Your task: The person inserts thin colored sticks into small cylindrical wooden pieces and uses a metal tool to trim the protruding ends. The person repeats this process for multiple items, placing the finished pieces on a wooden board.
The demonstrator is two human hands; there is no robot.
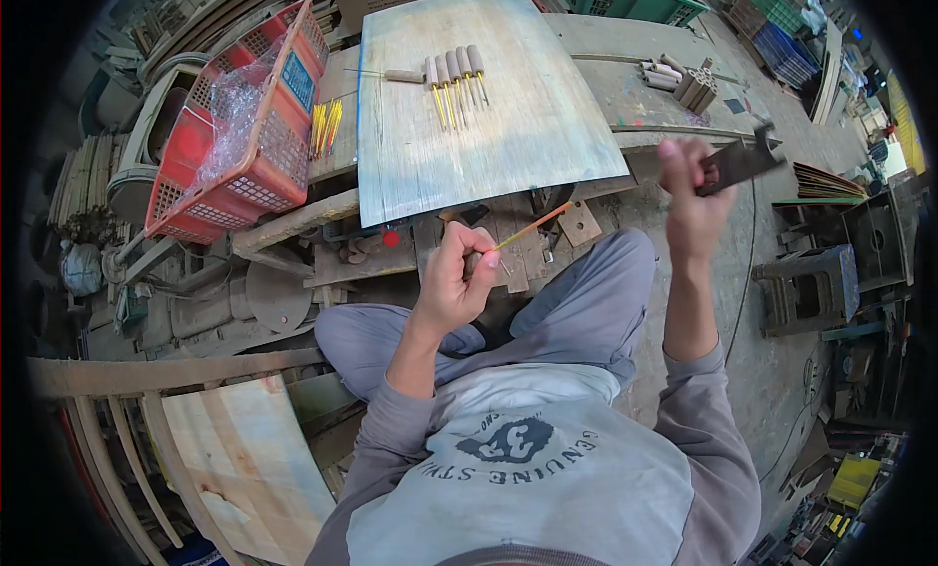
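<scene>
My left hand [455, 278] is closed in front of my lap, its fingers gripping a thin yellow-and-orange rod [534, 225] that slants up to the right. Part of what lies inside those fingers is hidden. Raised to the right, my right hand [696, 190] is wrapped round a dark flat metal tool [740, 165] with a hooked far end. Its grip is covered by the fingers and slightly blurred. Several brown cylindrical handles [453, 66] with thin yellow rods lie side by side on a pale board [489, 166] ahead of me. Another brown handle [405, 77] lies crosswise beside them.
A red plastic crate [256, 180] with clear plastic wrap stands left of the board, next to a bundle of yellow rods [326, 128]. Loose brown cylinders [696, 89] sit on the bench at the right. A stool [806, 288] stands on the floor to the right.
</scene>
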